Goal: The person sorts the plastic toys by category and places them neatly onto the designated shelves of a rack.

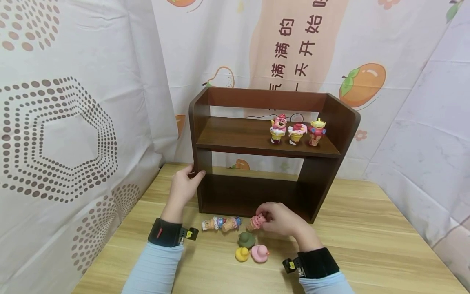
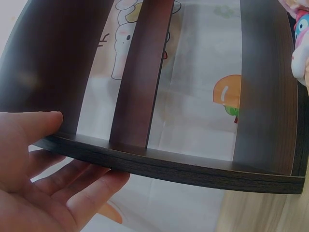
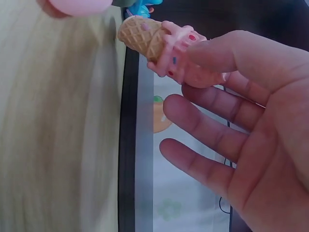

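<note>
My left hand (image 1: 183,183) holds the left side panel of a dark brown two-tier shelf (image 1: 235,139). In the left wrist view the thumb (image 2: 41,123) lies on the panel's inner face and the fingers are on its outer side. My right hand (image 1: 282,220) pinches a pink ice-cream cone figurine (image 1: 257,221) in front of the shelf's lower tier. The right wrist view shows its waffle cone (image 3: 142,36) and pink top, with thumb and forefinger on the top and the other fingers spread.
Two ice-cream cone figurines (image 1: 213,223) lie left of the right hand. A green duck (image 1: 246,239), a yellow duck (image 1: 242,254) and a pink duck (image 1: 260,253) sit nearer on the wooden table (image 1: 367,245). Three figurines (image 1: 295,133) stand on the upper shelf, towards the right.
</note>
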`<action>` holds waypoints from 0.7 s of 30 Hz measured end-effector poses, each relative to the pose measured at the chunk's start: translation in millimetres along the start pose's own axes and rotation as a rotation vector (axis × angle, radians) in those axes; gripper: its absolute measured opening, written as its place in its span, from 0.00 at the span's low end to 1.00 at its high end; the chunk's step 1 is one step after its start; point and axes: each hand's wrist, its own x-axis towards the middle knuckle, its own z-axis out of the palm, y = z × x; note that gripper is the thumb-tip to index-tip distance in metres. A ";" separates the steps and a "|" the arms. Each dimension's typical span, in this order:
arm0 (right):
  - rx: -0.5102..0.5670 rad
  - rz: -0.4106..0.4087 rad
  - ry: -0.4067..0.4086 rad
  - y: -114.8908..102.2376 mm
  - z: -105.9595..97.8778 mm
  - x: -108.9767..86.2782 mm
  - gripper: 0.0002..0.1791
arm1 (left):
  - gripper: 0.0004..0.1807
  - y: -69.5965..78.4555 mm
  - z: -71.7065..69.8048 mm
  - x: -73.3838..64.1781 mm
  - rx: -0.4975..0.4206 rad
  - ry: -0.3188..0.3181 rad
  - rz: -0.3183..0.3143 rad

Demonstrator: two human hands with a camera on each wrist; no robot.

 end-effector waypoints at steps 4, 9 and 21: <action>0.017 -0.018 0.034 0.1 -4.5 -2.2 0.13 | 0.21 -0.2 0.0 -0.1 0.006 0.003 0.003; 0.023 -0.004 0.072 -0.5 -10.4 -4.7 0.14 | 0.21 -0.7 0.3 0.1 0.006 0.003 0.003; 0.030 -0.029 0.179 -6.7 -25.4 -11.4 0.16 | 0.21 1.6 -0.3 -1.0 -0.009 0.006 0.002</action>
